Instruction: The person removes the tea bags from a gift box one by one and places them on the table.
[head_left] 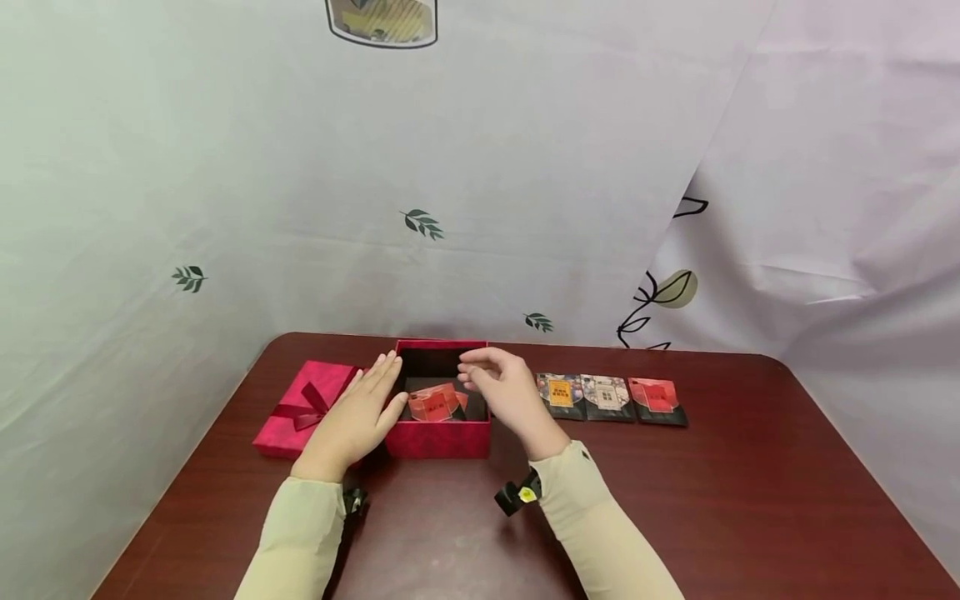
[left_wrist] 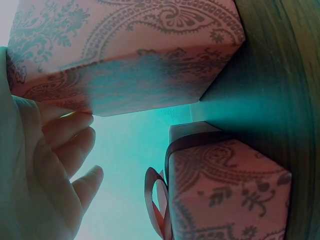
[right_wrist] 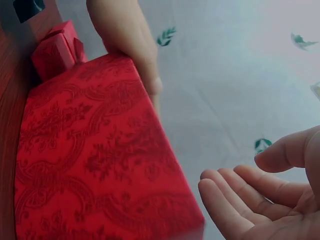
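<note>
Two hands frame our open red box (head_left: 438, 437), mouth upward: left hand (head_left: 358, 417) flat against its side, right hand (head_left: 506, 392) loosely open above.

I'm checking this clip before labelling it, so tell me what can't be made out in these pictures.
- Print on the three packets on the table: too small in the head view.
- Orange-red packets inside the open red box: their count is unclear, partly behind the left hand and right hand; wrist views show only the box's outside.
- Lid with ribbon: partly covered by the left hand.
- Picture at the top edge: cut off.
</note>
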